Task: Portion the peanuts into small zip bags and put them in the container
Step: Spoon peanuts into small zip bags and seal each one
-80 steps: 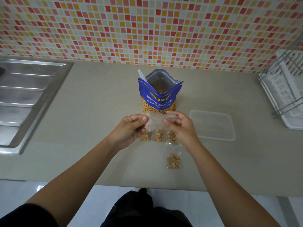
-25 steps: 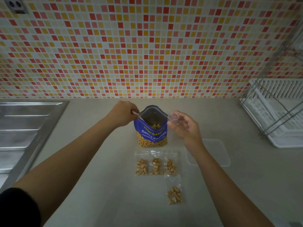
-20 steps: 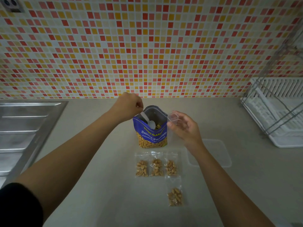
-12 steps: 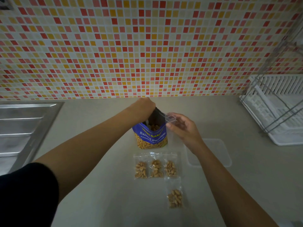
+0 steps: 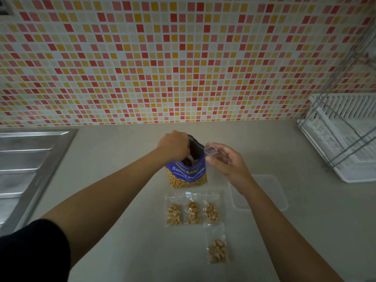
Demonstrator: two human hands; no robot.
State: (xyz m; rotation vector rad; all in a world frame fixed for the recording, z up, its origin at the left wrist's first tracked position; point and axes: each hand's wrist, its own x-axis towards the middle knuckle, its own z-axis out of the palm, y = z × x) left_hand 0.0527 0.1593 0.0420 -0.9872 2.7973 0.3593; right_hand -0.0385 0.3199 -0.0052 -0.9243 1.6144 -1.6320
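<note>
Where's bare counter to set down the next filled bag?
Free: left of the lone filled bag, below the row of three bags; between container and dish rack; behind the peanut bag. Crowded: its mouth, with left hand and right hand.

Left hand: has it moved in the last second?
Yes. The left hand, gripping the spoon, has shifted right from beside the peanut bag to over its open mouth.

Blue peanut bag: "Salted Peanuts" in white; yellow brand line above, partly hidden; smaller script below, unreadable.
</note>
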